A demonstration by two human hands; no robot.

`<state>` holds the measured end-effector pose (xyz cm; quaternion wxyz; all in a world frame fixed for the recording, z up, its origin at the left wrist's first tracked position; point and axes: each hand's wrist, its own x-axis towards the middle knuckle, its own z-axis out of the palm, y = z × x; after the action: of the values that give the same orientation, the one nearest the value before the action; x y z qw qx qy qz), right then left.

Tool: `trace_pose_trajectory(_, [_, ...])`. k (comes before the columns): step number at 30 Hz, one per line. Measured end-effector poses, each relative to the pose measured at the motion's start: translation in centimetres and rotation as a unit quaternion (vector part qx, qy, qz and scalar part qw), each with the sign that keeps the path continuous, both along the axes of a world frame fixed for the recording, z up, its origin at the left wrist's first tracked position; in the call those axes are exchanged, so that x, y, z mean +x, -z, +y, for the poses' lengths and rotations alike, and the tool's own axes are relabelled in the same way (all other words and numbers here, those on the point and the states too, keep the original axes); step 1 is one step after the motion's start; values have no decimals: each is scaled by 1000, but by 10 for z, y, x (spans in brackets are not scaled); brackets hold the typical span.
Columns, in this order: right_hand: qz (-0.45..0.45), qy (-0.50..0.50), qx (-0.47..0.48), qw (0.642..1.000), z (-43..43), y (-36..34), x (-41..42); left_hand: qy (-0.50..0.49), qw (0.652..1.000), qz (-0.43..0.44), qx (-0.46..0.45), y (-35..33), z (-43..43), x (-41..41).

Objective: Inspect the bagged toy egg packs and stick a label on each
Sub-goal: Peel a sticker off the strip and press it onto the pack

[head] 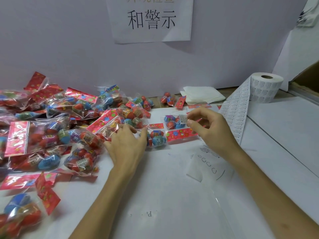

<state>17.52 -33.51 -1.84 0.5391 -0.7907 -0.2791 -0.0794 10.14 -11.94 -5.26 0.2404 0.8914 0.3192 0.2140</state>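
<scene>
Pinching a small white label [183, 119] between thumb and forefinger, we are holding our right hand [210, 128] just above an egg pack [172, 124] lying on the white table [172, 195]. We are resting our left hand [127, 144], fingers spread, on a second egg pack [158, 138] just left of it, beside the heaped pile [51, 128] of packs on the left. The label roll [265, 87] is standing far right.

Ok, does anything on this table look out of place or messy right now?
Nothing damaged. The label strip trails loose off its roll, the egg packs lie in a jumbled heap at left, and the wall sign has its lower right corner curling away.
</scene>
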Motion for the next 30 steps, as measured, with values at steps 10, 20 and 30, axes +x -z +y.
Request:
trace_pose_trajectory(10, [2, 17, -20, 1000, 1, 3, 1, 58, 994, 83, -32, -4, -10, 1])
trace_pose_trajectory(20, [6, 42, -14, 999, 0, 4, 4, 107, 906, -184, -364, -16, -19, 1])
trace_pose_trajectory(30, [116, -31, 66, 991, 3, -3, -1, 172, 667, -241, -684, -23, -15, -1])
